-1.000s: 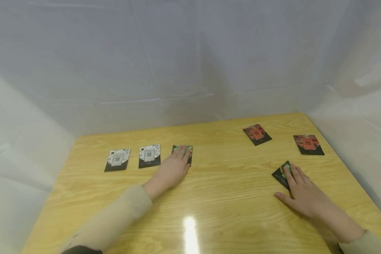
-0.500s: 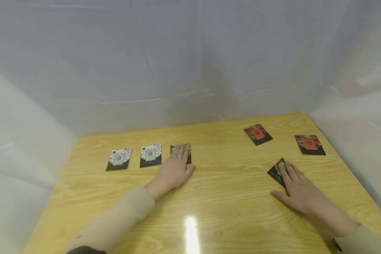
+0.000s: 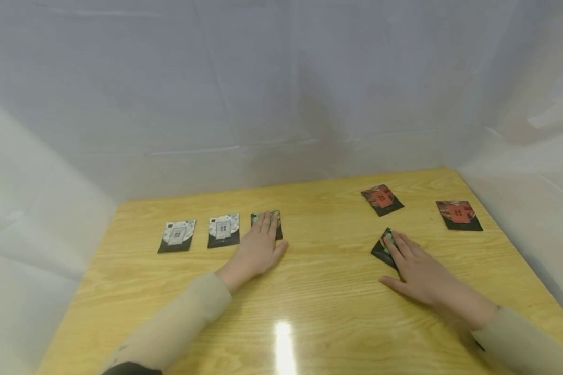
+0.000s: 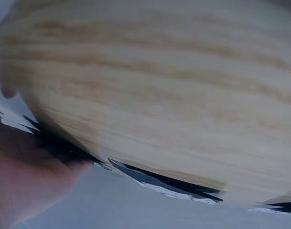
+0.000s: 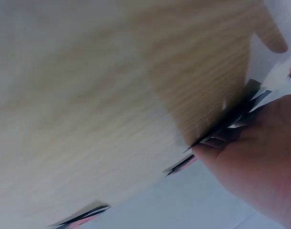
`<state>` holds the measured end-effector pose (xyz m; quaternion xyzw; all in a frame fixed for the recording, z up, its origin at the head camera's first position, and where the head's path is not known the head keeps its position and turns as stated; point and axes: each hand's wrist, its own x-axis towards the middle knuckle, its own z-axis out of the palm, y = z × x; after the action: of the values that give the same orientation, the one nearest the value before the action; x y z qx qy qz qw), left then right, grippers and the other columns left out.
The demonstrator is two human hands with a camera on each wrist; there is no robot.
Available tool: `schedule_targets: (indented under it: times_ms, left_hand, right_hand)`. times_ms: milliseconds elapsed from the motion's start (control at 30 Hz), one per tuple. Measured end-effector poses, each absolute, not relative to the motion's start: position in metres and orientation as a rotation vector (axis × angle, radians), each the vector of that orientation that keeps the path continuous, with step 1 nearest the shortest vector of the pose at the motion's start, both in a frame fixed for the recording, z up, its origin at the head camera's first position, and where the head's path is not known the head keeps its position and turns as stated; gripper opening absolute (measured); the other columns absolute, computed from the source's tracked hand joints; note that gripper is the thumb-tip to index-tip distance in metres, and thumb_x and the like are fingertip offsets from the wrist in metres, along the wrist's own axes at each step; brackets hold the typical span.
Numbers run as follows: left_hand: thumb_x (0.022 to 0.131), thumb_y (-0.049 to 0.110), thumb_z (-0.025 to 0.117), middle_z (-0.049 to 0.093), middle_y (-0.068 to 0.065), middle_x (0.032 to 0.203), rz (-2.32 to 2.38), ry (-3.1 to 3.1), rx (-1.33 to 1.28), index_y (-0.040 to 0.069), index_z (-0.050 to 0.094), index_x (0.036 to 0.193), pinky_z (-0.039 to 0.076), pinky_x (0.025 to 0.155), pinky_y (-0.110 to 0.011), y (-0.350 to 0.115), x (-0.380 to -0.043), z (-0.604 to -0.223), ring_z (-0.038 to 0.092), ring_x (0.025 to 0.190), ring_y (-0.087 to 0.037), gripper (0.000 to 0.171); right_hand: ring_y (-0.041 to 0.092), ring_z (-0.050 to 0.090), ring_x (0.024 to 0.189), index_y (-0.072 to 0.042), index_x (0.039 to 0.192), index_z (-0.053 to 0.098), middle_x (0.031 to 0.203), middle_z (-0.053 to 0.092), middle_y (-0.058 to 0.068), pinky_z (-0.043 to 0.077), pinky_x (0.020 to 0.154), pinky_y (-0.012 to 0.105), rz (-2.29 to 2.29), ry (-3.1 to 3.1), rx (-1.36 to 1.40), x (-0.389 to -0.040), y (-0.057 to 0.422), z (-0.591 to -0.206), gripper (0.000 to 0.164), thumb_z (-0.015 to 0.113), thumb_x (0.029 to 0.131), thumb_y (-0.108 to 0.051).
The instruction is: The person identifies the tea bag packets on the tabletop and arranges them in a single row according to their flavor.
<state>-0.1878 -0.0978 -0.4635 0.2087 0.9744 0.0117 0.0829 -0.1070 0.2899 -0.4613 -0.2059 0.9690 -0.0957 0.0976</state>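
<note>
While the left hand (image 3: 255, 251) rests straight-fingered on the left green packet (image 3: 279, 232), the right hand (image 3: 417, 269) does likewise on the right green packet (image 3: 382, 254), just past three o'clock from the left, long axis seemingly seven-to-one; neither grips.

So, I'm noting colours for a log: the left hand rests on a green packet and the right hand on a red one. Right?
No, the head view shows the right hand resting on a green packet too, not a red one. The rest stands.
</note>
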Motion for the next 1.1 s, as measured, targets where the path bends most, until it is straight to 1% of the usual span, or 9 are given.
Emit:
schedule_targets:
  times_ms: [200,367,433,600,833,933,1100]
  left_hand:
    - [0.113,0.054,0.034,0.011,-0.031,0.174,0.066,2.92,0.631,-0.005,0.014,0.167,0.016,0.137,-0.051,-0.1,-0.188,-0.471,0.012,0.165,-0.046,0.083]
    - [0.113,0.059,0.03,0.007,-0.03,0.175,0.047,2.917,0.636,-0.004,0.009,0.168,0.012,0.137,-0.05,-0.1,-0.189,-0.476,0.008,0.165,-0.044,0.086]
    - [0.113,0.059,0.029,0.007,-0.03,0.175,0.039,2.918,0.638,-0.004,0.009,0.168,0.012,0.137,-0.049,-0.1,-0.189,-0.475,0.009,0.165,-0.044,0.086]
    - [0.113,0.057,0.032,0.01,-0.03,0.174,0.045,2.918,0.624,-0.005,0.012,0.168,0.015,0.137,-0.049,-0.099,-0.186,-0.469,0.011,0.165,-0.044,0.085]
    - [0.113,0.057,0.032,0.009,-0.03,0.174,0.045,2.915,0.634,-0.005,0.011,0.168,0.014,0.137,-0.05,-0.099,-0.186,-0.471,0.011,0.165,-0.044,0.085]
    - [0.113,0.058,0.03,0.008,-0.03,0.175,0.029,2.91,0.641,-0.005,0.009,0.168,0.014,0.137,-0.05,-0.099,-0.186,-0.472,0.01,0.165,-0.044,0.086]
    - [0.113,0.056,0.033,0.009,-0.03,0.175,0.038,2.917,0.63,-0.005,0.012,0.168,0.014,0.137,-0.05,-0.1,-0.186,-0.471,0.01,0.165,-0.044,0.085]
  right_hand:
    - [0.051,0.021,0.16,0.002,0.167,0.023,0.174,0.018,0.031,0.032,0.127,0.067,-0.298,2.849,-0.751,-0.122,0.27,-0.463,0.09,0.053,0.107,-0.058]
    - [0.048,0.019,0.163,0.0,0.168,0.023,0.176,0.016,0.027,0.028,0.13,0.064,-0.324,2.828,-0.863,-0.139,0.256,-0.466,0.083,0.049,0.11,-0.053]
    - [0.047,0.017,0.163,0.0,0.168,0.022,0.177,0.014,0.025,0.025,0.132,0.063,-0.344,2.81,-0.898,-0.147,0.25,-0.467,0.08,0.048,0.111,-0.051]
    - [0.046,0.016,0.164,-0.002,0.169,0.021,0.177,0.014,0.025,0.023,0.132,0.063,-0.39,2.756,-0.971,-0.165,0.238,-0.468,0.078,0.048,0.112,-0.048]
    - [0.045,0.02,0.163,-0.005,0.169,0.025,0.177,0.018,0.024,0.026,0.132,0.063,-0.387,2.732,-1.07,-0.19,0.22,-0.467,0.074,0.051,0.112,-0.044]
    - [0.044,0.02,0.164,-0.007,0.169,0.025,0.177,0.017,0.021,0.025,0.133,0.062,-0.372,2.717,-1.097,-0.2,0.211,-0.466,0.074,0.051,0.111,-0.045]
    - [0.042,0.023,0.164,-0.009,0.169,0.027,0.178,0.02,0.018,0.026,0.133,0.06,-0.361,2.71,-1.154,-0.213,0.197,-0.467,0.072,0.05,0.111,-0.046]
